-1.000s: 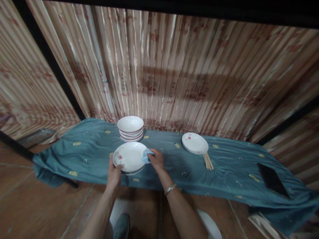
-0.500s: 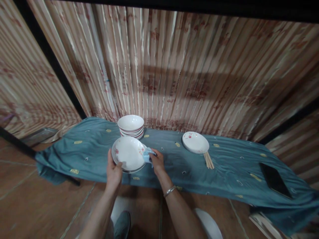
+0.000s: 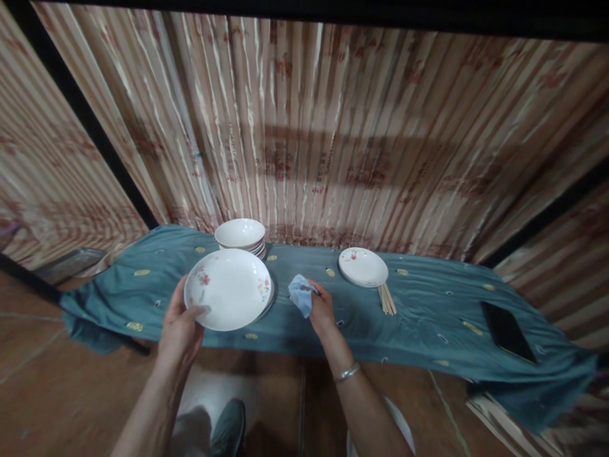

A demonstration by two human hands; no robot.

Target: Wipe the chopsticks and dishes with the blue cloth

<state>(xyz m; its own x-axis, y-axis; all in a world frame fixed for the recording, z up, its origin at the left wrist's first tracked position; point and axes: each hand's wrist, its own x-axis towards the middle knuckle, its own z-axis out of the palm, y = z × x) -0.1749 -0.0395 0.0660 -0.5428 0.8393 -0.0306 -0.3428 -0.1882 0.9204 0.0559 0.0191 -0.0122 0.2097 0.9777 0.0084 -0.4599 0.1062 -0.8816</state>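
Note:
My left hand [image 3: 183,327] grips a white plate [image 3: 231,292] with red and blue flowers by its left edge, thumb on the upper face. The plate is lifted above the cloth, and the rim of another plate shows beneath its right side. In my right hand [image 3: 322,308] a crumpled light-blue cloth [image 3: 301,295] is pinched, apart from the plate. Behind the plate stands a stack of white bowls [image 3: 240,233] with red rims. Right of my right hand lies a small stack of flowered plates [image 3: 363,267].
Wooden chopsticks [image 3: 387,299] stick out in front of the right-hand plates. A black phone [image 3: 507,331] lies toward the right end of the teal-covered table [image 3: 428,317]. Dark metal posts [image 3: 90,120] frame the table, and a striped curtain [image 3: 304,127] hangs behind it.
My left hand has raised the plate toward me and left, off the plates beneath. My right hand has drawn the cloth away from the plate's right edge, to the right.

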